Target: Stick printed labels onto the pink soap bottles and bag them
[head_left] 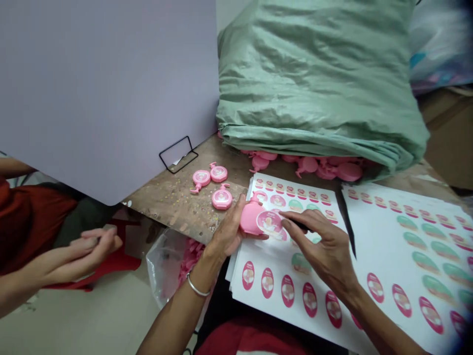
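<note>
My left hand (229,228) is closed around a small pink pump-shaped plastic bottle (251,217), which is tilted with its nozzle away from me. Between the thumb and forefinger of my right hand (321,241) is the edge of a pink-and-white oval sticker (269,223), held against the bottle's right side. A dark slim thing (301,226) shows under my right fingers; its kind is unclear. Below both hands lies a stack of white sticker sheets (266,254) printed with ovals and small labels. Three pink bottles bearing stickers (222,197) lie left of my left hand.
A large green sack (318,74) with pink bottles (327,168) at its mouth fills the back. Another sticker sheet stack (388,236) lies right. A grey panel (111,88) on a black wire stand (179,154) is at left. Another person's hand (88,251) is beyond it. A plastic bag (162,266) hangs below the table edge.
</note>
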Motion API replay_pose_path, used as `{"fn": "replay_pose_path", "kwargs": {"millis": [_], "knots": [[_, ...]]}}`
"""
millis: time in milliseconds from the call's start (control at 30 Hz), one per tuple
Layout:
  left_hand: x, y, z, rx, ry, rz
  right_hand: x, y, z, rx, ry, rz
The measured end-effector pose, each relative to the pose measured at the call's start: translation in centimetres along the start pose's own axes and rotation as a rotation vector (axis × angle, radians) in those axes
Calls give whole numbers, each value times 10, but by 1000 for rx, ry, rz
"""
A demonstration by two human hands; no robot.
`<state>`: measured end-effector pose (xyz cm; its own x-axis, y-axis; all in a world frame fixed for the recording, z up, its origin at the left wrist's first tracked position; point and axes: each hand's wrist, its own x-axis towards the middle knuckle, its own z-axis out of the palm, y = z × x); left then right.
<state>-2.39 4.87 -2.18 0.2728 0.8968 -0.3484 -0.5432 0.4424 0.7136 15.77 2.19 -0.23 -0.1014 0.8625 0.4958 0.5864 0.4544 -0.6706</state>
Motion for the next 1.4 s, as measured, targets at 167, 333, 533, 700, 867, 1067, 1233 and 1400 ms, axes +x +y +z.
{"fn": "replay_pose_path", "kwargs": {"millis": [167, 333, 533, 700, 867, 1067, 1233, 1400], "knots": [[-5, 0, 5, 13, -30, -20, 7, -1, 8, -29, -13, -55], [-5, -2, 7, 19, -57, -33, 9, 0, 8, -143, 20, -157], [-5, 0, 12, 27, -67, -38, 10, 0, 3, -230, 28, -220], [-3, -1, 13, 16, -88, -44, 12, -3, 1, -248, 40, -258], [-4, -1, 14, 32, -74, -38, 12, -2, 1, -249, 50, -271], [-3, -3, 13, 30, -69, -36, 9, 2, 2, -241, 31, -242], [-2, -3, 14, 10, -79, -42, 10, -1, 0, -248, 44, -235], [-2, -3, 15, 0, -73, -37, 11, -1, 1, -252, 50, -239]]}}
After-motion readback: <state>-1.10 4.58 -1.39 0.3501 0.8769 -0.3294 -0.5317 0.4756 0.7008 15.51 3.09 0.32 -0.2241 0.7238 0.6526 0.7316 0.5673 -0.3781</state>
